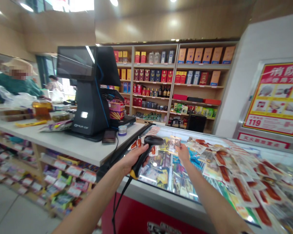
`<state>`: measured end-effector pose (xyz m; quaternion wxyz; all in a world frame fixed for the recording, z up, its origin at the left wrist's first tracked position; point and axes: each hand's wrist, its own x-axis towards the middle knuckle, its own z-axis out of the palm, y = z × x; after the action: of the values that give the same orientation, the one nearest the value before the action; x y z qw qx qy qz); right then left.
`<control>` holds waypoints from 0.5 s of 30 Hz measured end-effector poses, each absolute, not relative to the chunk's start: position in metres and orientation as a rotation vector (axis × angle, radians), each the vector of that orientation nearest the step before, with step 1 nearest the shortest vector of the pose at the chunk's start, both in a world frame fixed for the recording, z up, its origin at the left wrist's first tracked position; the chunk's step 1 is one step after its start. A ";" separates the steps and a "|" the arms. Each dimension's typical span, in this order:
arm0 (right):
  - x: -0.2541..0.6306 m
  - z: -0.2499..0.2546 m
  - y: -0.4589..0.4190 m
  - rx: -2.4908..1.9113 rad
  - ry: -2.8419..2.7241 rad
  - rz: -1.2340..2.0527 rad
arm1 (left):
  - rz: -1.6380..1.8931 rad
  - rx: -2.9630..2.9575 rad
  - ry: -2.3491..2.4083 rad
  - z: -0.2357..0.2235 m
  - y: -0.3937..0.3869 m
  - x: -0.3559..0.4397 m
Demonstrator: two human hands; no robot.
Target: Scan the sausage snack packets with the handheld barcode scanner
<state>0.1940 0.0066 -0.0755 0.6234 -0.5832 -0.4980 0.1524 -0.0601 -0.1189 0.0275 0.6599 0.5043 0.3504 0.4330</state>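
Observation:
My left hand (132, 158) is wrapped round the handle of a black barcode scanner (154, 140) with a yellow butt. Its cable hangs down past the counter's corner. To the right, my right hand (184, 152) pinches a small clear packet (174, 143) just beyond the scanner's head. The packet's contents are too blurred to name. Both hands are over the glass top of a red-fronted freezer (130, 208). Vacuum-packed sausages (241, 190) lie spread over the glass on the right, and colourful packages show in and on the freezer below my hands.
A white counter (95, 151) on the left carries a black checkout terminal (86, 97), a jar of amber liquid (42, 109) and plastic bags. Snack shelves (63, 182) are underneath. Behind stand shelves of boxed bottles (158, 76). A person in green (17, 81) is at far left.

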 end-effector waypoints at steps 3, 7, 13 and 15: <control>0.192 -0.075 0.011 -1.366 -1.158 0.332 | 0.960 1.104 0.800 0.026 -0.112 -0.061; 0.186 -0.072 0.013 -1.359 -1.167 0.349 | 0.912 1.048 0.799 0.023 -0.101 -0.064; 0.179 -0.072 0.022 -1.257 -1.199 0.354 | 0.881 1.040 0.712 0.021 -0.092 -0.063; 0.179 -0.073 0.025 -1.239 -1.207 0.340 | 0.874 1.035 0.694 0.021 -0.089 -0.062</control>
<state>0.1788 0.0250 -0.0727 0.6360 -0.5423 -0.5284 0.1488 -0.0624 -0.0890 0.0213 0.7240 0.4690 0.3145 0.3962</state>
